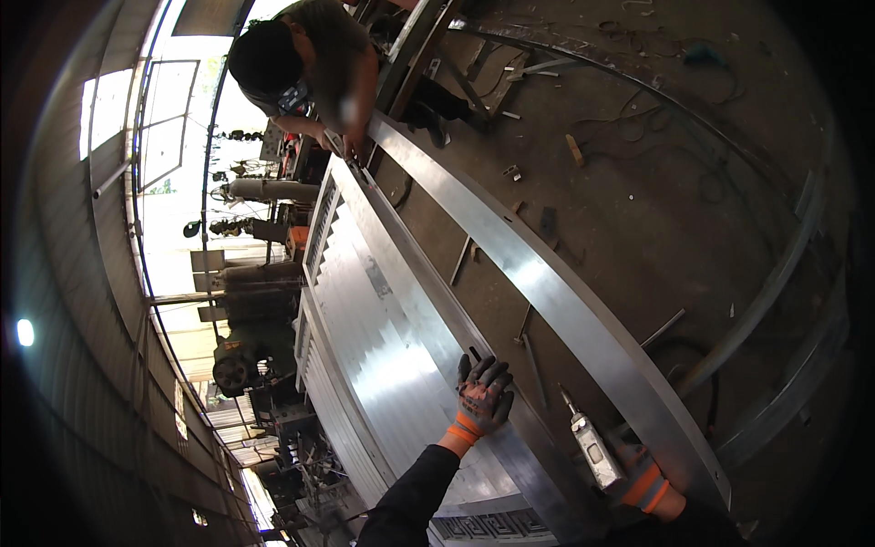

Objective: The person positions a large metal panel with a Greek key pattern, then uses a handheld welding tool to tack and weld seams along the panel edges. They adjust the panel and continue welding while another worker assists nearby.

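Note:
My left hand [483, 394], in a dark work glove with an orange cuff, lies on the near part of the metal panel's edge rail [410, 246]. Its fingers are apart on the rail, and a small dark piece [474, 353] shows by the fingertips. The large silvery panel [351, 310] has slatted sections and a patterned border. At lower right, my right hand [638, 479], in a similar glove, is closed at the rear of a pale handheld power tool [594, 448] with a thin pointed nose. Its fingers are partly hidden and blurred. The tool's nose points away from me.
A long shiny metal strip [529, 269] runs beside the panel, with a gap between. At the far end a person [319, 68] bends over the panel with both hands on it. Metal offcuts [533, 365] and cables lie on the floor; machines [241, 365] stand left.

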A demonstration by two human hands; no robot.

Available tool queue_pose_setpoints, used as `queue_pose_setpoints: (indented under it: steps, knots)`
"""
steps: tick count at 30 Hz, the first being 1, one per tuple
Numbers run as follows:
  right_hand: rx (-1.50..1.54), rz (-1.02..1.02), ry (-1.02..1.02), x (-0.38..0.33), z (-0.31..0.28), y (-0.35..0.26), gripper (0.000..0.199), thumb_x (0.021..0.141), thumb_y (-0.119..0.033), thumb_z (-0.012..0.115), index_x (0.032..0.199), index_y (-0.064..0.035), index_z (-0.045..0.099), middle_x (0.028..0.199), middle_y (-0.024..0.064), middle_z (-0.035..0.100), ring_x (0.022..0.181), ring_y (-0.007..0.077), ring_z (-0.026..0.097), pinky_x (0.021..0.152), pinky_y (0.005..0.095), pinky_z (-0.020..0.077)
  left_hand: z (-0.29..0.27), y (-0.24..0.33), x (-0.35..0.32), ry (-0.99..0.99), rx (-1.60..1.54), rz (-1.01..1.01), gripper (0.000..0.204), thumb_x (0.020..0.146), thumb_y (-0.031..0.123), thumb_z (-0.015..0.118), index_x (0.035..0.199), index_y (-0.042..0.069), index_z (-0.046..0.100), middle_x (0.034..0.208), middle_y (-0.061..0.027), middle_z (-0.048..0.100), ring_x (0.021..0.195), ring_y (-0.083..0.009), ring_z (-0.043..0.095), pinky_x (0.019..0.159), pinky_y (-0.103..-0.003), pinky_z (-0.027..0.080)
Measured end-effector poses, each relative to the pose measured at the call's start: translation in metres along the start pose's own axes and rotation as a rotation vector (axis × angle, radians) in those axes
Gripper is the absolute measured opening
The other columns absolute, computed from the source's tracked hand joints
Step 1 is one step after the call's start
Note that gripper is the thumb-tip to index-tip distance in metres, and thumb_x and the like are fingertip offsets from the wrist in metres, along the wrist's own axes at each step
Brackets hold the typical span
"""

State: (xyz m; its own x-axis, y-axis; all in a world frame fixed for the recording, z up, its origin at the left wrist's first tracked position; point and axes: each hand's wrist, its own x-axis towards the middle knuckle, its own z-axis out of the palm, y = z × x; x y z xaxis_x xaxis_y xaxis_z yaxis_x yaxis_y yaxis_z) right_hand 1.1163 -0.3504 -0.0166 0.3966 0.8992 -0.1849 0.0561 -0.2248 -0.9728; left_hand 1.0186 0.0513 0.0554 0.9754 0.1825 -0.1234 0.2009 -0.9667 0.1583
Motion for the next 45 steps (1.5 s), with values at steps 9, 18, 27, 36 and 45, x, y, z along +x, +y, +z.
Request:
queue_pose_setpoints:
  steps: [9, 18, 27, 36, 45]
  knots:
    - [0.005, -0.008, -0.054, 0.003, 0.004, 0.007, 0.084, 0.098, -0.046, 0.078, 0.165, -0.0035, 0.051, 0.121, 0.0215, 0.077, 0.11, 0.041, 0.074, 0.099, 0.0538, 0.0561, 0.006, -0.01, -0.007, -0.042, 0.063, 0.009, 0.044, 0.091, 0.032, 0.076, 0.131, 0.015, 0.073, 0.143, -0.0084, 0.074, 0.145, -0.0365, 0.061, 0.135, -0.062, 0.031]
    - [-0.043, 0.169, -0.169, 0.009, -0.018, -0.029, 0.079, 0.102, -0.038, 0.074, 0.166, -0.0012, 0.049, 0.118, 0.0185, 0.078, 0.106, 0.0357, 0.074, 0.099, 0.0505, 0.0565, 0.045, -0.038, -0.037, 0.394, 0.037, -0.462, 0.06, 0.114, 0.029, 0.052, 0.167, 0.003, 0.051, 0.173, -0.0201, 0.052, 0.161, -0.041, 0.046, 0.136, -0.054, 0.029]
    - [0.011, 0.065, -0.003, 0.04, -0.03, -0.058, 0.085, 0.1, -0.023, 0.077, 0.173, 0.0009, 0.04, 0.108, 0.0169, 0.078, 0.092, 0.029, 0.076, 0.087, 0.0426, 0.059, 0.053, -0.042, -0.031, 0.483, -0.155, -0.517, 0.053, 0.111, 0.021, 0.054, 0.16, 0.001, 0.057, 0.167, -0.023, 0.054, 0.155, -0.0425, 0.051, 0.131, -0.051, 0.039]
    - [0.023, 0.181, -0.122, 0.033, -0.028, -0.049, 0.093, 0.097, -0.025, 0.08, 0.176, -0.0026, 0.035, 0.115, 0.0199, 0.079, 0.098, 0.036, 0.078, 0.086, 0.0461, 0.0615, 0.06, -0.048, -0.046, 0.438, -0.031, -0.527, 0.063, 0.106, 0.013, 0.053, 0.168, 0.002, 0.047, 0.17, -0.0236, 0.051, 0.158, -0.0447, 0.048, 0.134, -0.052, 0.036]
    - [0.144, 0.205, -0.148, 0.027, -0.03, -0.042, 0.103, 0.097, -0.034, 0.08, 0.181, -0.0103, 0.025, 0.123, 0.0259, 0.075, 0.107, 0.0416, 0.075, 0.091, 0.0514, 0.0609, 0.039, -0.032, -0.023, 0.46, -0.085, -0.513, 0.055, 0.107, 0.019, 0.057, 0.16, 0.002, 0.055, 0.168, -0.0236, 0.053, 0.155, -0.0474, 0.049, 0.131, -0.056, 0.037]
